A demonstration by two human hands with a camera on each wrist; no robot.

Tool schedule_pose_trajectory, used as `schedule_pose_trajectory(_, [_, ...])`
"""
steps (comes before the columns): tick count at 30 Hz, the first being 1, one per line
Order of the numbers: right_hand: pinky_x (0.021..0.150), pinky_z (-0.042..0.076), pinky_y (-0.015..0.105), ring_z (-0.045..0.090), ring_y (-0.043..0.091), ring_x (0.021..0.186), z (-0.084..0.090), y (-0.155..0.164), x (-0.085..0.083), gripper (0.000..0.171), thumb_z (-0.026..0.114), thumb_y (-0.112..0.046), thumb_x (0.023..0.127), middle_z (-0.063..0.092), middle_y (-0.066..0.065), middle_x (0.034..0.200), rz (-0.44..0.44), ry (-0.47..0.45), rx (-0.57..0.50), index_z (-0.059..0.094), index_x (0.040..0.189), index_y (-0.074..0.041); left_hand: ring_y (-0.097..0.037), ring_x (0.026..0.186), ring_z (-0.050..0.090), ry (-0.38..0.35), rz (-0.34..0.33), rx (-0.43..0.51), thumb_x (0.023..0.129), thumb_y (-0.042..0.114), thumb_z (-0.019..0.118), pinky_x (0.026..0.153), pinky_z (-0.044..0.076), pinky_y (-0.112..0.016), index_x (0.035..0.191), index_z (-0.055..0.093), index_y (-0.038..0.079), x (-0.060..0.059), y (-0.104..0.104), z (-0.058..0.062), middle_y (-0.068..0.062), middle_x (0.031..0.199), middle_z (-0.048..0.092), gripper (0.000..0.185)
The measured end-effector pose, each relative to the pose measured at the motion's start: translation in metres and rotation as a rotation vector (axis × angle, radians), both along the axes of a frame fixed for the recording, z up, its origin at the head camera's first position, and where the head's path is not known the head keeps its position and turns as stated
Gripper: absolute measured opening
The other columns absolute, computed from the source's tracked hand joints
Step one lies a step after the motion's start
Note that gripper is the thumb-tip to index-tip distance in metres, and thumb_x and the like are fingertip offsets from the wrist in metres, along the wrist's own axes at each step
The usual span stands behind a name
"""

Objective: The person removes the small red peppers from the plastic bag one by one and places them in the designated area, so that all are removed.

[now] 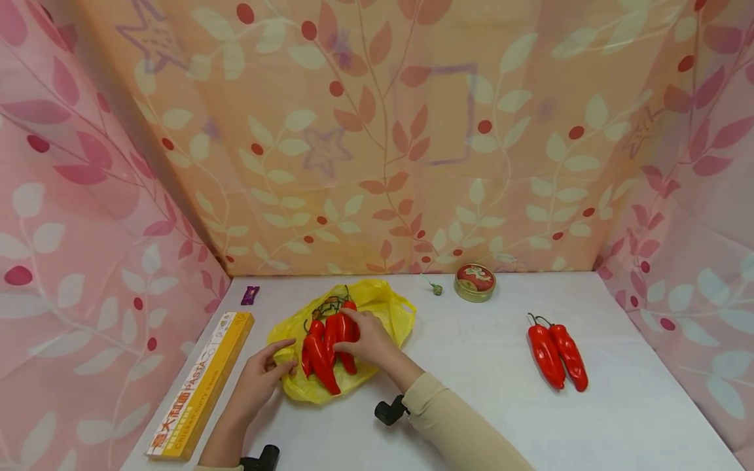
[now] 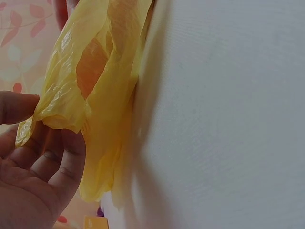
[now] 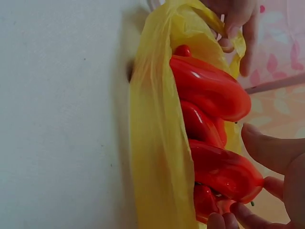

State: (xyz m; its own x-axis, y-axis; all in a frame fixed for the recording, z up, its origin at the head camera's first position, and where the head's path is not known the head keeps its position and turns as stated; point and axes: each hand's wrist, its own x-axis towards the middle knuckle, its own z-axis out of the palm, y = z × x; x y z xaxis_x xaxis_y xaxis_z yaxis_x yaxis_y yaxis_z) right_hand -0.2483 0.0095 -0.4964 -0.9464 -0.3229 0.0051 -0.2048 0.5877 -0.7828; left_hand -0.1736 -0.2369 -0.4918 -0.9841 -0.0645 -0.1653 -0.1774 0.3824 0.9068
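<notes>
Several glossy red peppers (image 1: 319, 360) with dark green stems lie bunched on a crumpled yellow plastic bag (image 1: 389, 307), left of the middle of the table. My left hand (image 1: 259, 379) pinches the bag's near left edge; in the left wrist view the thin film (image 2: 62, 105) passes between thumb and fingers. From the right, my right hand (image 1: 374, 340) reaches over the bunch. In the right wrist view its fingers (image 3: 245, 217) curl round the end of one pepper (image 3: 226, 174), while the thumb stands a little off it.
Two more red peppers (image 1: 556, 356) lie side by side on the white table at the right. A long yellow-and-white pasta box (image 1: 203, 386) runs along the left. Toward the back are a purple wrapped sweet (image 1: 250, 296), a small green item (image 1: 436, 288) and a round red-and-gold tin (image 1: 474, 283).
</notes>
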Motion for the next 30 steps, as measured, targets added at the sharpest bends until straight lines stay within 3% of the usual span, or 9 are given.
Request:
schedule_pose_trajectory(10, [0.090, 0.058, 0.044, 0.052, 0.029, 0.122, -0.004, -0.014, 0.000, 0.079, 0.081, -0.035, 0.085, 0.053, 0.015, 0.138, -0.035, 0.041, 0.097, 0.042, 0.153, -0.026, -0.019, 0.080, 0.053, -0.002, 0.000, -0.003, 0.098, 0.017, 0.066, 0.062, 0.046, -0.021, 0.142, 0.058, 0.017, 0.000, 0.001, 0.001, -0.011, 0.102, 0.067, 0.044])
schedule_pose_trajectory(18, [0.094, 0.056, 0.043, 0.056, 0.025, 0.118, 0.005, -0.010, 0.003, 0.069, 0.074, -0.010, 0.090, 0.056, 0.009, 0.138, -0.037, 0.056, -0.097, 0.046, 0.151, -0.024, -0.021, 0.084, 0.055, -0.013, 0.004, -0.008, 0.098, 0.017, 0.066, 0.064, 0.047, -0.021, 0.140, 0.059, 0.020, -0.002, 0.000, 0.000, -0.010, 0.102, 0.067, 0.043])
schedule_pose_trajectory(24, [0.092, 0.057, 0.041, 0.060, 0.025, 0.116, 0.014, -0.001, 0.004, 0.063, 0.070, -0.014, 0.095, 0.057, 0.008, 0.140, -0.013, 0.022, -0.209, 0.046, 0.150, -0.032, -0.021, 0.084, 0.055, -0.025, 0.004, -0.014, 0.098, 0.017, 0.066, 0.063, 0.046, -0.021, 0.141, 0.059, 0.020, -0.003, -0.001, 0.001, -0.010, 0.102, 0.068, 0.043])
schedule_pose_trajectory(30, [0.086, 0.059, 0.042, 0.061, 0.033, 0.112, 0.025, 0.016, 0.008, 0.061, 0.069, -0.019, 0.097, 0.059, 0.013, 0.134, 0.008, -0.033, -0.285, 0.044, 0.152, -0.027, -0.021, 0.087, 0.058, -0.031, 0.008, -0.001, 0.099, 0.014, 0.065, 0.067, 0.049, -0.022, 0.141, 0.059, 0.020, -0.003, 0.000, 0.001, -0.010, 0.104, 0.069, 0.043])
